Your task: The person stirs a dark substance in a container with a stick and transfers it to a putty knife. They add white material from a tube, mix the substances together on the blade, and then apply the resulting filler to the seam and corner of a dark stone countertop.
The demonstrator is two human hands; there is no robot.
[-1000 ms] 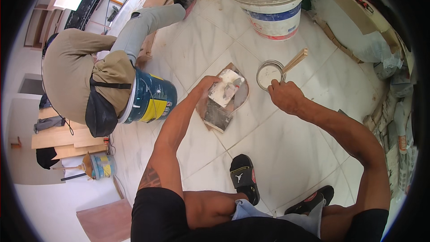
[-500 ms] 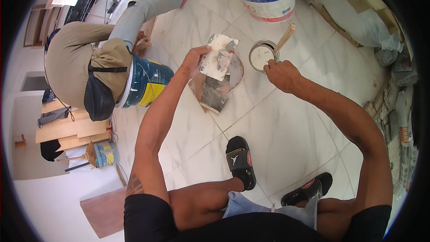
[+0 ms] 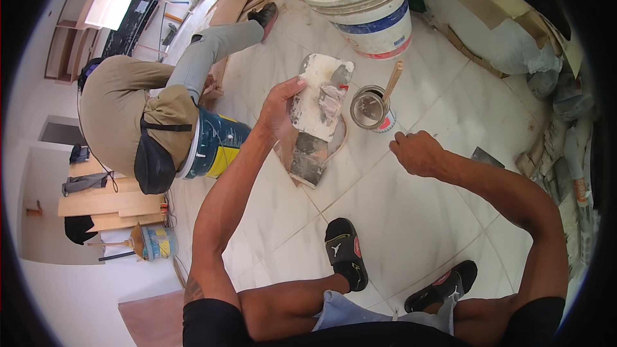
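My left hand [image 3: 281, 106] grips the left edge of a white rectangular plate [image 3: 312, 93] smeared with grey paste. A pale pinkish lump of paste [image 3: 331, 101] lies on it. Below the plate, a dark, paste-stained flat piece [image 3: 308, 159] lies over a rounded board [image 3: 339, 144], partly hidden. My right hand [image 3: 418, 153] is closed, apart from the open tin can [image 3: 369, 110]; what its fingers hold, if anything, is hidden. A wooden stick [image 3: 393, 81] leans up out of the can. Beyond my right forearm shows a dark grey flat blade-like piece [image 3: 486, 156].
A large white lidded bucket [image 3: 360, 16] stands ahead. At left a person [image 3: 122, 112] bends over beside a blue-and-yellow bucket [image 3: 215, 144]. Wooden planks [image 3: 112, 196] lie farther left. Bags and wrapped materials [image 3: 572, 154] line the right side. My sandalled feet [image 3: 344, 250] are on the tiles.
My right hand has drawn back from the can toward me and right. The dark blade-like piece now shows past my forearm. The view has shifted, with my left hand still on the plate.
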